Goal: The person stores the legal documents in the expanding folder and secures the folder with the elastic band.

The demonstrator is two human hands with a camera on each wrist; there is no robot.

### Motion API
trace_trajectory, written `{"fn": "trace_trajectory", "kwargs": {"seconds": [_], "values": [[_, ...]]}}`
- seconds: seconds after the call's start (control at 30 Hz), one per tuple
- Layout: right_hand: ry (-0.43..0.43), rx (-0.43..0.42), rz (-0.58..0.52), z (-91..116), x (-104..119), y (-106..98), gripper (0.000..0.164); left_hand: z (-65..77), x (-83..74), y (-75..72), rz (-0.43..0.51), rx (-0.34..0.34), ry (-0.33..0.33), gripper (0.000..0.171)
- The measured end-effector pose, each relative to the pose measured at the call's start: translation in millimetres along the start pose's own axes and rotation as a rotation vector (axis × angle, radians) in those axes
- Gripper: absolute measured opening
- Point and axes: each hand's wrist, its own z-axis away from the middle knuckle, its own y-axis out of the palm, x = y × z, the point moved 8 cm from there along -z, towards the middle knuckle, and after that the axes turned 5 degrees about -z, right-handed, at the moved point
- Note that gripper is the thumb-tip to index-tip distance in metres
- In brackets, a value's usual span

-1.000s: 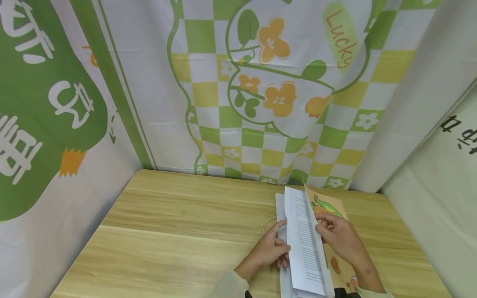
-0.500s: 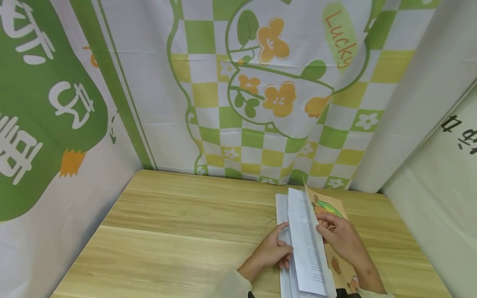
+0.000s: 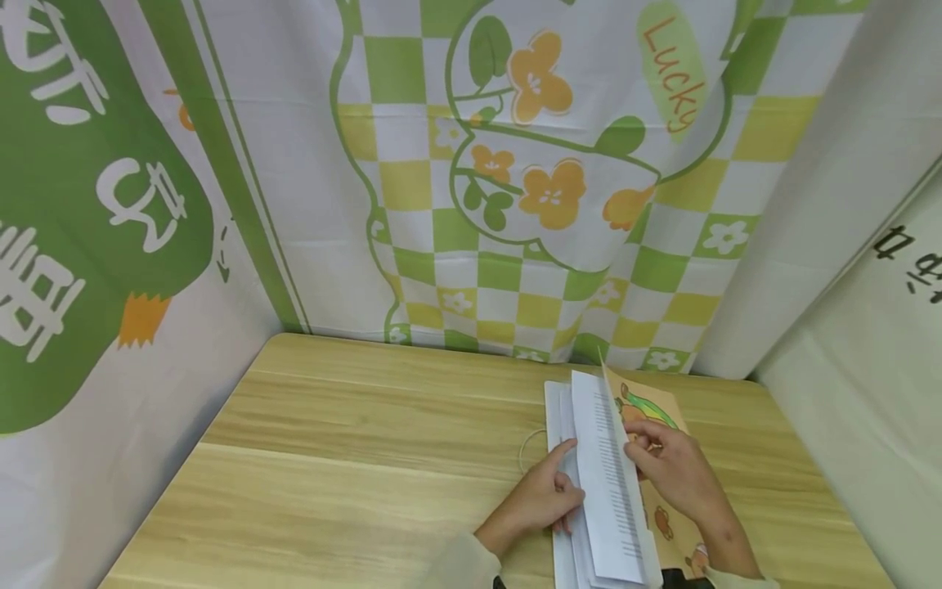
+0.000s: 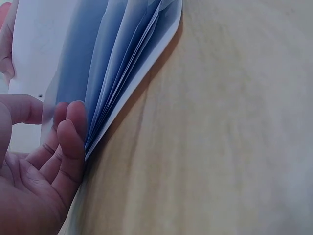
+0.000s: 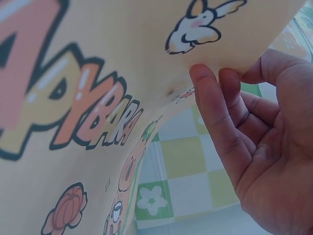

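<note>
A tan file folder (image 3: 666, 491) with a cartoon cover stands partly open on the wooden table at the right. Big letters ending in "APYBARA" run over its cover (image 5: 122, 171) in the right wrist view. My right hand (image 3: 673, 466) pinches this cover by its edge, thumb on one side and fingers on the other. Inside stands a white sheet (image 3: 607, 483) with printed lines. My left hand (image 3: 540, 495) is at the sheet's left edge, thumb on its near face and curled fingers (image 4: 73, 147) behind. Several bluish leaves (image 4: 115, 58) fan apart beyond those fingers.
A thin cord loop (image 3: 524, 448) sticks out from the folder's left side. The wooden table (image 3: 331, 442) stretches away to the left. A checkered, flowered curtain (image 3: 515, 270) hangs along the back edge, and white cloth (image 3: 868, 343) closes off the right.
My left hand has shifted slightly to the right, and the printed sheet has swung right with it, showing more of the leaves on its left. My right hand stays about where it was.
</note>
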Motion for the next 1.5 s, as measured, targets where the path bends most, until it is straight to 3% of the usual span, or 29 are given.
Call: {"fn": "trace_trajectory", "kwargs": {"seconds": [0.3,0.53,0.63,0.77,0.87,1.03,1.2,1.33,1.5], "values": [[0.035,0.002,0.003,-2,0,4,0.033,0.2,-6.7,-9.9,-0.079,-0.01,0.018,0.073],[0.064,0.007,0.06,-4,-1,12,0.035,2.5,-12.4,-28.7,-0.206,-0.035,0.088,0.044],[0.03,0.002,0.104,-5,0,17,0.034,4.0,-15.9,-38.2,-0.378,-0.048,0.143,0.035],[-0.08,-0.029,0.183,-4,8,22,0.028,7.3,-22.8,-49.6,-0.618,-0.068,0.203,0.031],[-0.127,-0.037,0.221,-3,13,25,0.026,9.3,-23.3,-57.0,-0.704,-0.071,0.173,0.033],[-0.048,0.018,0.224,-3,9,32,0.03,12.4,-19.3,-63.8,-0.789,-0.076,0.073,0.034],[-0.004,0.034,0.246,-2,4,36,0.031,16.2,-18.5,-62.8,-0.886,-0.049,0.026,0.023],[-0.027,0.029,0.253,-1,1,41,0.03,18.0,-21.8,-63.1,-0.97,-0.031,0.016,0.018],[-0.043,0.033,0.284,1,0,46,0.035,20.3,-26.6,-62.3,-1.037,-0.001,0.057,0.021]]}}
